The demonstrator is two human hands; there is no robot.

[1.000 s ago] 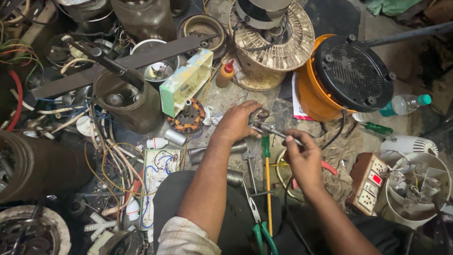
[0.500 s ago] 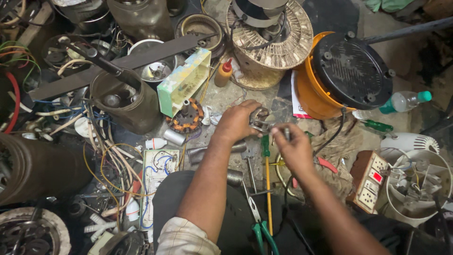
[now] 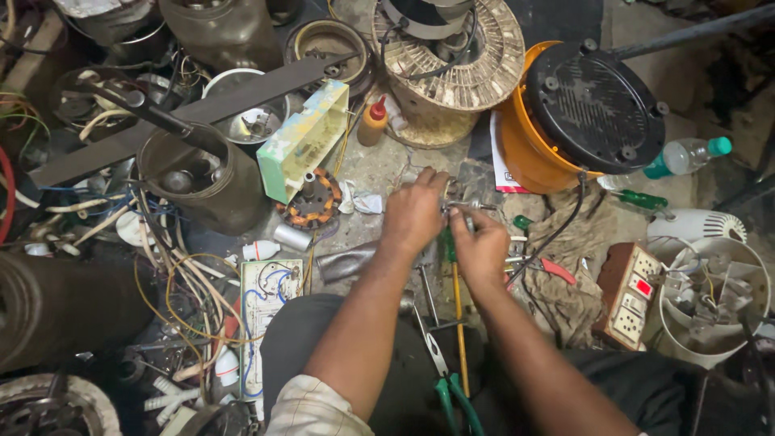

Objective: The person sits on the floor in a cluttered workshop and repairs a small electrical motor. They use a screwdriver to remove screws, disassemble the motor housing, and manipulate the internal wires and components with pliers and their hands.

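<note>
My left hand [image 3: 413, 211] and my right hand [image 3: 479, 249] meet over the workbench, both closed around a small metal part [image 3: 458, 207] held between the fingertips. Its exact shape is hidden by my fingers. Just under the hands lie a green-handled screwdriver [image 3: 457, 307] with a yellow shaft and green-handled pliers [image 3: 449, 379]. A copper-wound stator [image 3: 310, 200] sits to the left of my left hand, with a small metal cylinder [image 3: 291, 237] near it.
An orange-and-black round appliance [image 3: 581, 113] stands at the upper right beside a wire spool [image 3: 452, 56]. A socket board [image 3: 634, 292], a white bucket of parts [image 3: 710, 299], a circuit board [image 3: 270, 282], tangled wires [image 3: 178, 274] and motor housings [image 3: 202, 173] crowd the surroundings.
My right hand has moved up and left, closing in on the left hand. Both now grip the small part together. The left hand has barely shifted.
</note>
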